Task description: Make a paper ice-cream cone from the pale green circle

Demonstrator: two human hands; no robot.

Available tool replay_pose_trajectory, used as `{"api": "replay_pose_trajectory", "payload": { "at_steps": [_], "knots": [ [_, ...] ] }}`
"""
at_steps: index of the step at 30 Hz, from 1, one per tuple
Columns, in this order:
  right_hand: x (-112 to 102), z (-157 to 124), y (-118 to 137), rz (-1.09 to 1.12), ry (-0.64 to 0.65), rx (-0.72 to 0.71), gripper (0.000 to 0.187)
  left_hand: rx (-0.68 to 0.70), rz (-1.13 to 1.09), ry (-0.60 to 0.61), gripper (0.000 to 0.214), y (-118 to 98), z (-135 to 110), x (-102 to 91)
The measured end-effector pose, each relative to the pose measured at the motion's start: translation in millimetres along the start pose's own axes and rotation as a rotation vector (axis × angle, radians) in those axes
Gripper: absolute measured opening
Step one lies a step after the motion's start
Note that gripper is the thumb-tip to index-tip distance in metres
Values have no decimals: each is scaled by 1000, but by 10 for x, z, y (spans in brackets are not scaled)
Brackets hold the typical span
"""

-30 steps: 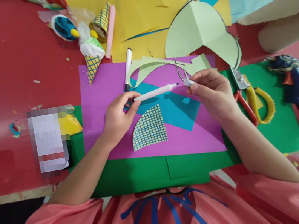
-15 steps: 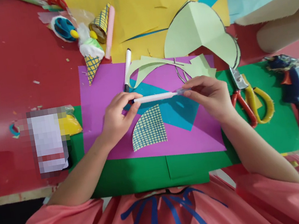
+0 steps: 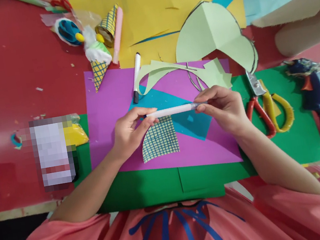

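A white marker [image 3: 173,110] is held level between both hands, above the sheets. My left hand [image 3: 130,133] pinches its left end between thumb and fingertips. My right hand [image 3: 222,107] is closed on the translucent cap at the other end, which meets the barrel. Beneath the marker lies a fan-shaped paper piece [image 3: 160,139] with a blue grid drawn on it; its upper edge is partly covered. A blue paper sheet [image 3: 196,124] and a larger purple sheet [image 3: 210,148] are under that.
Another white marker [image 3: 137,74] lies beside pale green paper scraps [image 3: 166,68]. Red-handled pliers [image 3: 259,111], yellow-handled scissors [image 3: 283,113] and a glue gun [image 3: 314,86] are at right. A small paper ice-cream cone [image 3: 98,66] lies upper left; a folded pale green cutout [image 3: 212,31] lies farther back.
Both hands have come slightly nearer to me with the marker. The narrow tip that showed beside the cap is now covered, with the cap pushed closer onto the barrel.
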State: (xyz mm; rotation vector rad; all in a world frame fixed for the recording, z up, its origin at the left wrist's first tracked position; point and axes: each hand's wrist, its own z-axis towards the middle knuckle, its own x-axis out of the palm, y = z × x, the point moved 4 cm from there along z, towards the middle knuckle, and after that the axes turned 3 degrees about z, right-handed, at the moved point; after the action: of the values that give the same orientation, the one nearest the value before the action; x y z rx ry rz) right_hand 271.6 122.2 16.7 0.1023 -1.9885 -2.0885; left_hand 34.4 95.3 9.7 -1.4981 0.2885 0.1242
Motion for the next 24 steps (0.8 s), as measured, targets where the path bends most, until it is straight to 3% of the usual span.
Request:
{"api": "replay_pose_trajectory", "payload": {
  "at_steps": [9, 24],
  "knots": [
    [58, -16, -17, 9, 30, -75, 13, -32, -1, -4, 19, -10, 23, 10],
    [205, -54, 4, -19, 22, -115, 8, 46, 65, -68, 24, -33, 39, 26]
  ]
}}
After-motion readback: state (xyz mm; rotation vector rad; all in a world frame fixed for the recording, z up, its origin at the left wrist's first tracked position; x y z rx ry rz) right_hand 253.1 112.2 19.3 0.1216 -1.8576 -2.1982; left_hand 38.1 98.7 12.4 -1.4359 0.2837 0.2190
